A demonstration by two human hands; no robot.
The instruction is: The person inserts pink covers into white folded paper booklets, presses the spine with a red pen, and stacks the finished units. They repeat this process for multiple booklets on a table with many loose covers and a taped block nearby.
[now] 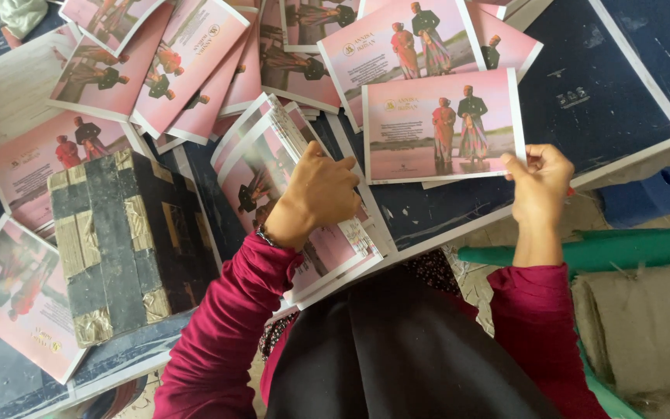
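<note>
Hands busy with pink picture cards: left hand (pixel 321 194) pressed flat, fingers curled, on a fanned stack of cards (pixel 273 167) (edges spread like a book); right hand (pixel 538 180) pinching the corner of one pink card (pixel 442 126) held up over the dark blue counter (pixel 614 77). Taped black box (pixel 122 244) just left of the stack.

We cannot see the left hand's (pixel 321 192) fingertips behind the stack of pink sheets (pixel 288 194); the taped block (pixel 122 244) hides the prints beneath.
</note>
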